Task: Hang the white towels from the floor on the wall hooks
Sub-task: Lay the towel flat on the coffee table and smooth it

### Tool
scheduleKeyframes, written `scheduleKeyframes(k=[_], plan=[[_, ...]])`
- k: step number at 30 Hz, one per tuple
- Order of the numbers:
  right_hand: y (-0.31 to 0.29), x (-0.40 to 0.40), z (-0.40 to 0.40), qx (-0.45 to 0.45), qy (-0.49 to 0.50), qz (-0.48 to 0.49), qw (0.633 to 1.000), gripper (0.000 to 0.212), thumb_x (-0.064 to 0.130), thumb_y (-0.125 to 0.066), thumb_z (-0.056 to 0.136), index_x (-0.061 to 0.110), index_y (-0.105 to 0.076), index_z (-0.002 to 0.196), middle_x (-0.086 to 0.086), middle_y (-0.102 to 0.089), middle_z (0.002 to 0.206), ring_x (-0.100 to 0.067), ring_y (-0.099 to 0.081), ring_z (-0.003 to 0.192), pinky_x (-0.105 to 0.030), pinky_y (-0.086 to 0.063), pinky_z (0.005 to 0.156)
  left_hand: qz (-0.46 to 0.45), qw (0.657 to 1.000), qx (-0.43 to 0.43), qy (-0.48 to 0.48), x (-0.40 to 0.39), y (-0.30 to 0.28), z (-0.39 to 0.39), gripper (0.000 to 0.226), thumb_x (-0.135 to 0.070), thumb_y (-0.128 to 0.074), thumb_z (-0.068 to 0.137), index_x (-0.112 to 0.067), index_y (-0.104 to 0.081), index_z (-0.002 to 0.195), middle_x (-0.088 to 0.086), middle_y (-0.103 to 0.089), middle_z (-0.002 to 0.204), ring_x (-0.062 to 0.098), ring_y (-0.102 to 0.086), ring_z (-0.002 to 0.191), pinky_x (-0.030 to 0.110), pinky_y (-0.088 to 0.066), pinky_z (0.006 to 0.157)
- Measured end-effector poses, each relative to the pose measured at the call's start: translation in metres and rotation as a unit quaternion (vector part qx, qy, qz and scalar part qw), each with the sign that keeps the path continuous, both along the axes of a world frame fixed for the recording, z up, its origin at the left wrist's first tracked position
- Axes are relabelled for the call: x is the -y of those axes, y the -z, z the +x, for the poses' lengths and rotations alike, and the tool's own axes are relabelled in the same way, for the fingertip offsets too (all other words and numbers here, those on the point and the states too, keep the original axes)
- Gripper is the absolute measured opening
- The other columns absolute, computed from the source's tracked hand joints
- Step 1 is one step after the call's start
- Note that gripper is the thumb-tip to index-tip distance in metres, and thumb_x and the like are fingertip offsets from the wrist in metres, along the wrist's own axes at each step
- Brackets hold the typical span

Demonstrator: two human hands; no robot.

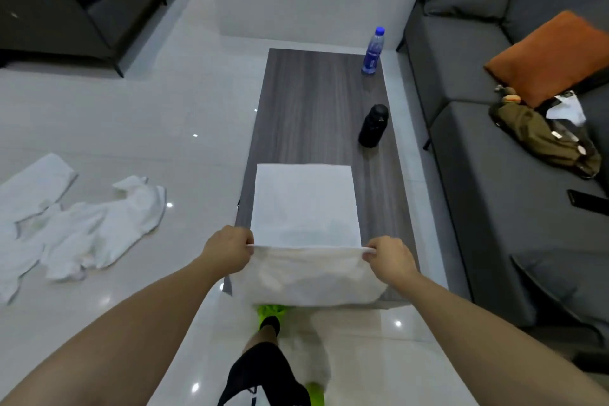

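A white towel lies spread on the near end of a dark wood coffee table, and its near part hangs over the table's front edge. My left hand pinches the towel's left side and my right hand pinches its right side, holding a fold line taut between them. More white towels lie crumpled on the glossy floor to the left. No wall hooks are in view.
A blue-capped water bottle and a black bottle stand on the table's right side. A grey sofa with an orange cushion and a bag is on the right. Another sofa stands at the far left.
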State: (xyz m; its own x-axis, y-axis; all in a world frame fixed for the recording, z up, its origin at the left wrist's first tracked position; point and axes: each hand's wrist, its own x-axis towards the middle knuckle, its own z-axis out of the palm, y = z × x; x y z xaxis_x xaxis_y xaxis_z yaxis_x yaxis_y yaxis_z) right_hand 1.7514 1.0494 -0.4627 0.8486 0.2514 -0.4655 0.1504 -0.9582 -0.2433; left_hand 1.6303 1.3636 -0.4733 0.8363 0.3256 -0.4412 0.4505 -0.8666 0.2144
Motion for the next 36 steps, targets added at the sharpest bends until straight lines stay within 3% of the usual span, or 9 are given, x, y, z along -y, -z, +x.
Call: scheduleKeyframes(k=[5, 9, 11, 17, 22, 25, 27, 31, 36], plan=[[0.009, -0.026, 0.046, -0.01, 0.016, -0.005, 1.0, 0.014, 0.012, -0.058, 0.087, 0.022, -0.066, 0.079, 0.005, -0.057, 0.067, -0.019, -0.059, 0.068, -0.026, -0.043, 0.053, -0.017, 1.0, 0.008, -0.014, -0.026, 0.01, 0.048, 0.013, -0.027, -0.053, 0.092, -0.029, -0.056, 0.08, 0.002, -0.063, 0.093, 0.023, -0.058, 0.083, 0.028, -0.041, 0.065], [0.04, -0.055, 0.095, -0.03, 0.046, -0.007, 0.998, 0.014, 0.019, -0.063, 0.089, 0.02, -0.062, 0.076, 0.0, -0.061, 0.073, -0.019, -0.058, 0.067, -0.023, -0.037, 0.048, -0.025, 1.0, -0.007, -0.017, -0.055, 0.043, 0.1, 0.01, -0.027, -0.054, 0.092, -0.024, -0.063, 0.087, 0.003, -0.063, 0.096, 0.023, -0.057, 0.084, 0.028, -0.043, 0.069], [0.065, -0.068, 0.118, -0.047, 0.056, -0.015, 0.997, 0.007, 0.022, -0.064, 0.09, 0.017, -0.069, 0.085, -0.004, -0.068, 0.084, -0.025, -0.064, 0.079, -0.026, -0.043, 0.058, -0.034, 0.999, -0.026, -0.022, -0.067, 0.069, 0.125, 0.015, -0.028, -0.054, 0.093, -0.022, -0.067, 0.094, 0.003, -0.063, 0.095, 0.023, -0.058, 0.085, 0.03, -0.047, 0.071], [0.158, -0.096, 0.154, -0.11, 0.101, -0.041, 0.988, 0.026, 0.021, -0.064, 0.09, 0.016, -0.069, 0.115, -0.013, -0.069, 0.115, -0.033, -0.064, 0.107, -0.037, -0.053, 0.088, -0.061, 0.994, -0.088, -0.027, -0.086, 0.163, 0.165, 0.014, -0.025, -0.054, 0.093, -0.02, -0.067, 0.097, 0.003, -0.063, 0.091, 0.02, -0.052, 0.076, 0.028, -0.042, 0.066], [0.207, -0.102, 0.147, -0.134, 0.076, -0.071, 0.986, 0.052, 0.018, -0.061, 0.093, 0.022, -0.044, 0.141, -0.015, -0.065, 0.115, -0.037, -0.062, 0.104, -0.04, -0.052, 0.083, -0.079, 0.996, -0.047, 0.012, -0.083, 0.215, 0.161, 0.011, -0.014, -0.056, 0.092, -0.012, -0.064, 0.098, 0.005, -0.058, 0.11, 0.024, -0.053, 0.086, 0.029, -0.04, 0.069], [0.225, -0.101, 0.153, -0.09, 0.08, -0.061, 0.991, 0.045, 0.016, -0.06, 0.093, 0.023, -0.048, 0.137, -0.015, -0.066, 0.108, -0.036, -0.06, 0.103, -0.041, -0.051, 0.082, -0.086, 0.996, 0.015, -0.011, -0.086, 0.228, 0.171, 0.014, -0.016, -0.05, 0.094, -0.014, -0.062, 0.1, 0.0, -0.055, 0.109, 0.02, -0.05, 0.088, 0.024, -0.037, 0.068], [0.23, -0.102, 0.16, -0.046, 0.059, -0.089, 0.993, 0.041, 0.02, -0.062, 0.093, 0.022, -0.051, 0.133, -0.015, -0.058, 0.117, -0.035, -0.052, 0.11, -0.043, -0.046, 0.088, -0.082, 0.996, 0.023, -0.023, -0.09, 0.232, 0.18, 0.017, -0.017, -0.048, 0.094, -0.016, -0.061, 0.106, -0.001, -0.055, 0.114, 0.02, -0.05, 0.094, 0.025, -0.04, 0.07], [0.236, -0.105, 0.17, -0.051, -0.006, -0.149, 0.987, 0.041, 0.027, -0.067, 0.089, 0.018, -0.052, 0.126, -0.012, -0.04, 0.129, -0.035, -0.043, 0.116, -0.048, -0.04, 0.098, -0.034, 0.996, -0.055, 0.059, -0.097, 0.237, 0.193, 0.029, -0.015, -0.056, 0.09, -0.012, -0.058, 0.119, 0.01, -0.057, 0.118, 0.033, -0.054, 0.104, 0.041, -0.05, 0.083], [0.227, -0.101, 0.168, -0.117, -0.038, -0.157, 0.98, 0.036, 0.028, -0.066, 0.088, 0.015, -0.05, 0.118, -0.011, -0.058, 0.121, -0.034, -0.047, 0.115, -0.047, -0.042, 0.095, -0.048, 0.988, -0.123, 0.077, -0.097, 0.233, 0.182, 0.021, -0.013, -0.059, 0.086, -0.017, -0.057, 0.106, 0.009, -0.056, 0.111, 0.032, -0.057, 0.095, 0.035, -0.044, 0.075]])
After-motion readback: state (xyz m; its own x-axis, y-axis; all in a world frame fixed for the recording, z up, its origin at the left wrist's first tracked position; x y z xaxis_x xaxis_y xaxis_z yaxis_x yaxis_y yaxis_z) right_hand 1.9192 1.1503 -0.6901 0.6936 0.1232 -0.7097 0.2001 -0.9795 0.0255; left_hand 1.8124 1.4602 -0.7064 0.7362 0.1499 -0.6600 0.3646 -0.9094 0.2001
